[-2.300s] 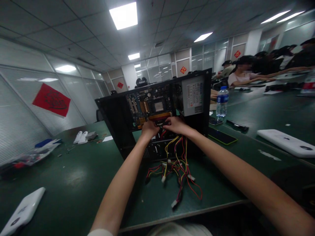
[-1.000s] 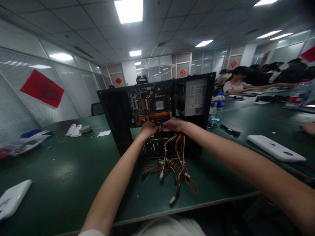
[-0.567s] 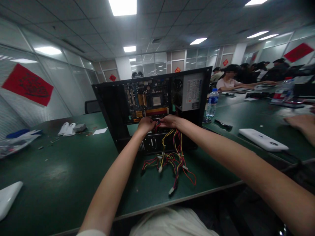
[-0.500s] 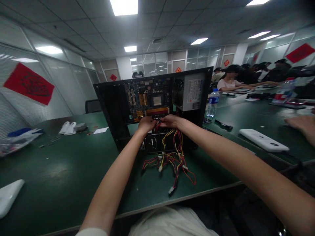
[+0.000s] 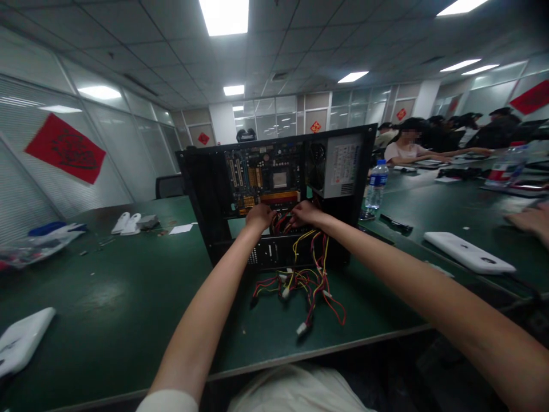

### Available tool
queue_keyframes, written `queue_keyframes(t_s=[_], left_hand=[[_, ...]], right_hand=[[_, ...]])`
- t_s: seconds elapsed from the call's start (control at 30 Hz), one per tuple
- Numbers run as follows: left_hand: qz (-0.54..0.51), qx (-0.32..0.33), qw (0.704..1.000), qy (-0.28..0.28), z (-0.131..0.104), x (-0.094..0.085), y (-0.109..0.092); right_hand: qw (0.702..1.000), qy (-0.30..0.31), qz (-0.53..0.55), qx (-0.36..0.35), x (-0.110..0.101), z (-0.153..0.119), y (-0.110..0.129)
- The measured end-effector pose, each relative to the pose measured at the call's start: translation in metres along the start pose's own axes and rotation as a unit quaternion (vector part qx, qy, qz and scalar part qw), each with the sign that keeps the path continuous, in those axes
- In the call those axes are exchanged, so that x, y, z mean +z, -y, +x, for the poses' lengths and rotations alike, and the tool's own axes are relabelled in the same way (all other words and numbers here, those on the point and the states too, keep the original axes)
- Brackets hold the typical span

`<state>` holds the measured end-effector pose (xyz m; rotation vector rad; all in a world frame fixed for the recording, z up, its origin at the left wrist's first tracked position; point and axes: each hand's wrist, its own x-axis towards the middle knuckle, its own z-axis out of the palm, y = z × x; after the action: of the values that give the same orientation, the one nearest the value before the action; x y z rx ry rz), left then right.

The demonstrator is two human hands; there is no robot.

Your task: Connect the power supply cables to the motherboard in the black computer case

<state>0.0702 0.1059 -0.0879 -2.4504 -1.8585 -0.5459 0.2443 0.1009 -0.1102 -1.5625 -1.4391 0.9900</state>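
Observation:
An open black computer case (image 5: 199, 200) stands on the green table, its inside facing me. The motherboard (image 5: 246, 177) is mounted in it, with the silver power supply (image 5: 341, 166) at its upper right. Just below the board, my left hand (image 5: 259, 217) is closed on a bundle of dark and red cables (image 5: 281, 222). My right hand (image 5: 306, 214) grips the same bundle from the right, fingers bent. Their fingertips are partly hidden. Loose yellow and red power cables (image 5: 315, 274) with white connectors hang out of the case onto the table.
A water bottle (image 5: 376, 186) and a white device (image 5: 467, 252) stand to the right of the case. Another white device (image 5: 26, 337) lies at the near left. A co-worker's hand (image 5: 529, 220) rests at the right edge. Plastic bags (image 5: 43, 246) lie at the far left.
My hands have moved slightly apart, and more of the cable bundle shows between them. The whole view has shifted a little, with the case appearing farther right and lower.

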Motion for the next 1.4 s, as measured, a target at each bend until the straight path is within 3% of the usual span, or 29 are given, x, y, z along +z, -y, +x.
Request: queue_keyframes(t_s=[0.13, 0.27, 0.47, 0.67, 1.4], left_hand=[[0.008, 0.003, 1.0, -0.005, -0.002, 0.001, -0.003], [0.015, 0.002, 1.0, -0.013, -0.005, 0.002, -0.006], [0.026, 0.004, 1.0, -0.016, -0.008, 0.001, -0.01], [0.037, 0.006, 0.999, -0.015, -0.01, -0.002, -0.015], [0.064, 0.012, 0.998, -0.021, -0.013, -0.002, -0.018]], right_hand=[[0.987, -0.019, -0.147, -0.064, -0.01, -0.001, -0.005], [0.955, -0.032, -0.268, -0.12, -0.009, 0.0, 0.0], [0.914, -0.04, -0.371, -0.161, -0.006, 0.004, 0.003], [0.9, -0.057, -0.399, -0.164, -0.004, 0.01, 0.001], [0.915, -0.063, -0.373, -0.142, -0.005, 0.004, 0.008]])
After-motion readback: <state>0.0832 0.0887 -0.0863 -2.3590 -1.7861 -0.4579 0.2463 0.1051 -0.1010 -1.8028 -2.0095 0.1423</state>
